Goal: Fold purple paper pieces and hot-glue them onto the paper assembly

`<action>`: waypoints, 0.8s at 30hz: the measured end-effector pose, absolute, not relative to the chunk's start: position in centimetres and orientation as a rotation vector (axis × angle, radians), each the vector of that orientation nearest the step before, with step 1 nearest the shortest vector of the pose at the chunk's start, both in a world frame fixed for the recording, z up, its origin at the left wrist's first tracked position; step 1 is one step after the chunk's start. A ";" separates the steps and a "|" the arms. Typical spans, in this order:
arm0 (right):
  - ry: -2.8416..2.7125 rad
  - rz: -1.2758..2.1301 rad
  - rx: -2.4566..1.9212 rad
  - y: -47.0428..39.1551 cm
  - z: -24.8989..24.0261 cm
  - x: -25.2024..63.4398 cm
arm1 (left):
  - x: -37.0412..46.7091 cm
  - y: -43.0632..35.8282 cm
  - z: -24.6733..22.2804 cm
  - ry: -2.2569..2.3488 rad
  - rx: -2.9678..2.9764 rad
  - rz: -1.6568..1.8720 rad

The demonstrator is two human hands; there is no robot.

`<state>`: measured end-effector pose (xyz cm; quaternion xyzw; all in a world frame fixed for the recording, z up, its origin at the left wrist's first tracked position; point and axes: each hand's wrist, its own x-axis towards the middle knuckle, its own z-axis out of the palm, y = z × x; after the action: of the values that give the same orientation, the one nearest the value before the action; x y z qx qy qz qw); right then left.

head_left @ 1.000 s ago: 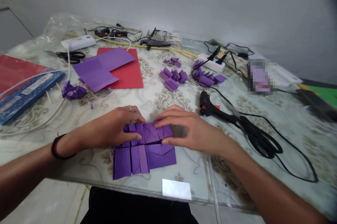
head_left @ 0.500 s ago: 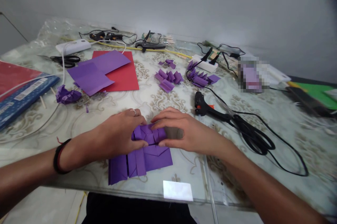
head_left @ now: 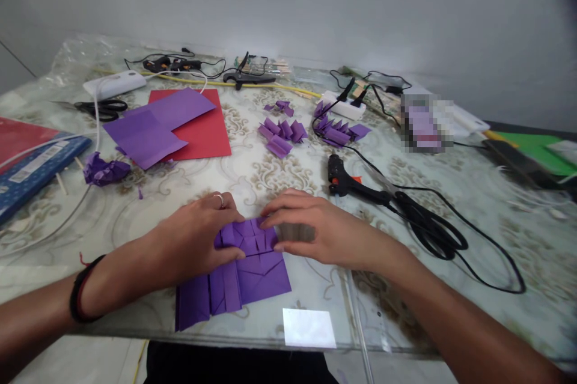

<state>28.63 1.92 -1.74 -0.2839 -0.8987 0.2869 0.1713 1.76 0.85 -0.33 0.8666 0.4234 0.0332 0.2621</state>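
A folded purple paper piece (head_left: 264, 276) with creases and pleats lies flat near the table's front edge. My left hand (head_left: 202, 234), with a ring and a dark wristband, grips its upper left part between thumb and fingers. On its upper right edge, my right hand (head_left: 306, 225) pinches the paper, thumb below and fingers above, with a gap showing inside the curl of the hand. Folded purple pieces (head_left: 282, 131) lie beyond the hands, and more pleated ones (head_left: 340, 131) sit to their right.
A black glue gun (head_left: 356, 182) with a coiled cable lies to the right. Purple sheets (head_left: 144, 134) rest on red paper (head_left: 216, 131) at the left, near crumpled purple paper (head_left: 106, 169), scissors (head_left: 106, 109) and a blue pack (head_left: 40, 167). Power strips (head_left: 343, 106) stand behind.
The view has shifted slightly, so most objects sit a little further left. Both hands stay on the folded paper, and more of its upper pleats shows between them.
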 end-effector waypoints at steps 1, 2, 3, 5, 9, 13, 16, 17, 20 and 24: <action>-2.556 0.809 -0.812 1.8 -1.7 28.6 | 1.8 0.8 -0.3 1.149 2.337 0.082; -2.563 0.802 -0.821 1.6 -1.6 28.6 | 1.8 0.8 -0.3 1.152 2.330 0.074; -2.571 0.793 -0.833 1.4 -1.6 28.5 | 1.8 0.7 -0.3 1.155 2.324 0.067; -2.581 0.774 -0.864 0.9 -1.4 28.4 | 1.8 0.6 -0.3 1.160 2.320 0.061; -2.569 0.709 -0.947 -0.6 -1.5 28.1 | 1.8 0.5 -0.3 1.161 2.339 0.055; -2.563 0.650 -0.999 -1.8 -2.1 27.9 | 1.8 0.2 -0.5 1.136 2.376 0.055; -2.575 0.642 -1.000 -2.2 -2.3 27.8 | 1.7 -0.4 -0.5 1.161 2.429 0.054; -2.583 0.640 -1.004 -2.3 -2.3 27.8 | 1.6 -0.7 -0.5 1.192 2.449 0.042; -2.603 0.639 -1.015 -2.5 -2.0 27.7 | 1.6 -1.3 -0.4 1.309 2.482 -0.036; -2.593 0.664 -1.056 -2.7 -1.4 27.3 | 1.5 -1.4 -0.3 1.398 2.415 -0.142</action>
<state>27.28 -2.65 -1.38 -0.3638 -0.8933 0.2288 0.1315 1.53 -1.36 -0.26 0.8512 0.4929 -0.0502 0.1729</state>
